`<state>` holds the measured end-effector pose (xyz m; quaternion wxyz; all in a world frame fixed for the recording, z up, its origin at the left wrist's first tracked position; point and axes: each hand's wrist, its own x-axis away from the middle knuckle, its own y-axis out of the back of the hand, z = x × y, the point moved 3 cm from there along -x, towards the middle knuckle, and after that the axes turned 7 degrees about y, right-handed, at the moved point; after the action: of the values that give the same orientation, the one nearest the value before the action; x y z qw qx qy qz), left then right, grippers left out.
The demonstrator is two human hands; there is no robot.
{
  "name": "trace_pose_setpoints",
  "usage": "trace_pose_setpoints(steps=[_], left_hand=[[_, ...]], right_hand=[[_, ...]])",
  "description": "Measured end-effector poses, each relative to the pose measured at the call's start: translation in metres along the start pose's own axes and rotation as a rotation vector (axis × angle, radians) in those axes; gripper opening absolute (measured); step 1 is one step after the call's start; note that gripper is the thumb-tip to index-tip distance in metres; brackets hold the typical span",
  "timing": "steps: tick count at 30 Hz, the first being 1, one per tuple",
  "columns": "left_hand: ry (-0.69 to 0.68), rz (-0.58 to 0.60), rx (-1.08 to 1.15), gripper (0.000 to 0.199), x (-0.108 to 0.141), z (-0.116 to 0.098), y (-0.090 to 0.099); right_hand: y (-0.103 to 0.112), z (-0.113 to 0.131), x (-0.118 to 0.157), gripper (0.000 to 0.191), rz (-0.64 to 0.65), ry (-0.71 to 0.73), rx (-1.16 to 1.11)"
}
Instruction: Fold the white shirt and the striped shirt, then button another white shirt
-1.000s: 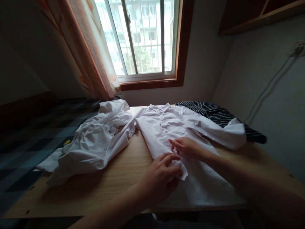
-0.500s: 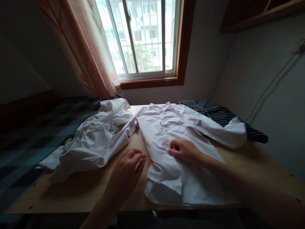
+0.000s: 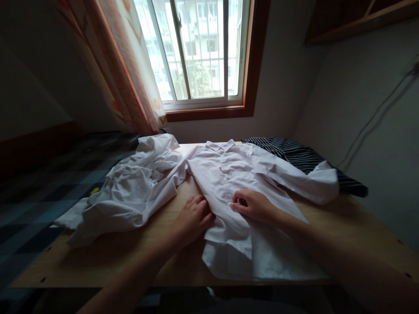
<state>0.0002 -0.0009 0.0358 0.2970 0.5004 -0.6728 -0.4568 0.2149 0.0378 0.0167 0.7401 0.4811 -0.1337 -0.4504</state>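
Note:
A white button-up shirt (image 3: 225, 174) lies front up on the wooden table, its collar toward the window and its sleeves spread to both sides. My right hand (image 3: 255, 205) is closed in a pinch on the shirt's front, at the button strip below the middle. At the shirt's left side edge, my left hand (image 3: 194, 216) has its fingers curled down onto the cloth, gripping the edge; the fingertips are partly hidden. The lower hem is folded and rumpled near the table's front edge.
A crumpled white garment (image 3: 126, 187) is heaped on the left, under the shirt's left sleeve. Dark striped cloth (image 3: 294, 152) lies at the back right. The wooden table (image 3: 360, 231) adjoins a checked bed cover (image 3: 42, 205). Beyond stand a curtain (image 3: 121, 78) and a window (image 3: 203, 52).
My left hand has moved forward and right from above the table to the shirt's side edge and closed there. The hem has shifted slightly right. My right hand keeps its place.

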Motion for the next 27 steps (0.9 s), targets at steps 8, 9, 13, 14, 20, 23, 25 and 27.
trace_pose_setpoints(steps=[8,9,13,14,20,23,25,27], left_hand=[[0.029,-0.061,0.458,0.023,-0.04,-0.013,-0.01],[0.042,-0.058,0.565,0.02,-0.046,-0.016,-0.011],[0.208,-0.033,1.056,0.015,-0.06,-0.02,-0.018],[0.249,-0.035,1.171,0.019,-0.062,-0.02,-0.02],[0.405,-0.035,1.522,0.059,-0.06,-0.013,-0.029],[0.39,0.035,1.573,0.065,-0.059,-0.013,-0.03],[0.371,0.11,1.573,0.062,-0.058,-0.014,-0.031],[0.376,0.147,1.536,0.056,-0.059,-0.015,-0.031]], right_hand=[[0.001,-0.001,0.0,0.011,-0.017,0.015,-0.022],[0.002,0.001,0.0,0.01,-0.02,0.012,-0.029],[0.005,0.006,0.0,0.011,-0.024,0.016,-0.054],[0.005,0.007,0.0,0.012,-0.025,0.013,-0.057],[0.003,0.004,-0.001,0.019,-0.029,0.004,-0.06],[0.002,0.003,-0.002,0.023,-0.024,0.032,-0.082],[0.002,0.003,-0.002,0.025,-0.028,0.046,-0.092],[0.002,0.003,-0.002,0.026,-0.03,0.046,-0.1]])
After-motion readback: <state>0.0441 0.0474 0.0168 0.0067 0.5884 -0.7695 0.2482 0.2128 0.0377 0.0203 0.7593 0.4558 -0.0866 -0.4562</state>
